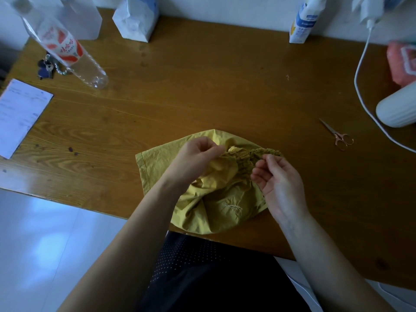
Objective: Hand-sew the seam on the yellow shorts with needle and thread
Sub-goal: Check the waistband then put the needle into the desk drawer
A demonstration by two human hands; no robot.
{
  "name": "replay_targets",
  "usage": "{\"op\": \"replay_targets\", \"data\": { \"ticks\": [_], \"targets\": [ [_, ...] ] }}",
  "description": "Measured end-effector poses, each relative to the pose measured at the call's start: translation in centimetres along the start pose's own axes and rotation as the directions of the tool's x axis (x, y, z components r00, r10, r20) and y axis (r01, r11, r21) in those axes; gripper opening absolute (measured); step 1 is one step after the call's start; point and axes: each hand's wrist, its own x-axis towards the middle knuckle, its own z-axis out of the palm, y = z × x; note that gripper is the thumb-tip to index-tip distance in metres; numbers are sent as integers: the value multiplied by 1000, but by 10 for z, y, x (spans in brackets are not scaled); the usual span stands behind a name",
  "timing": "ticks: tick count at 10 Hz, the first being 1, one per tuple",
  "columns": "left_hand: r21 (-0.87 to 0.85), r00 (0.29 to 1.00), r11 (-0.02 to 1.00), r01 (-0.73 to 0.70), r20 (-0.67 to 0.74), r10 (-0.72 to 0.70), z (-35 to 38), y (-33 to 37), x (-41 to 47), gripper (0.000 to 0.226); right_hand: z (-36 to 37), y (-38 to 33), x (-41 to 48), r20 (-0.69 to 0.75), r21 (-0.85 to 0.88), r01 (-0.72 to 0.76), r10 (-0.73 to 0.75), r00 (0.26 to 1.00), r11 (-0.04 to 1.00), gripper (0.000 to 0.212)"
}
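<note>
Where shorts [213, 218] lie bunched on table [202, 86], near edge, right hand [281, 183] pinches their waistband [244, 154]. Left hand [193, 158] fingers curled, pinched; contents unclear. Scissors [337, 135] right.

Shorts [202, 199] lie on table [202, 86], scissors [337, 136] to their right.

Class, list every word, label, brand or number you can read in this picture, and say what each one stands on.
Nothing here is sharp enough to quote.
Clear plastic bottle: red characters on its white label, too blurred to read.
Blue-and-white carton: print too blurred to read.
Paper sheet: lines of print, too small to read.
Red packet: markings too blurred to read.
</note>
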Motion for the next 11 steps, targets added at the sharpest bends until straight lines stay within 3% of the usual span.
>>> {"op": "replay_targets", "data": {
  "ticks": [2,6,8,11],
  "targets": [
    [-109,996,994,2,88,8,1,-2,2,23,4,-1,0,-1,-22,10,-10,1000,1000,18],
    [-284,998,958,-51,-44,40,11,-9,-1,29,9,0,-1,18,-39,30,-29,999,999,19],
    [-243,992,965,-96,-107,72,14,-13,-5,47,9,0,-2,17,-49,62,-61,998,997,19],
    [-277,986,953,-125,-139,89,13,-17,-4,27,4,-5,0,-89,41,67,-63,994,997,20]
  ]
}}
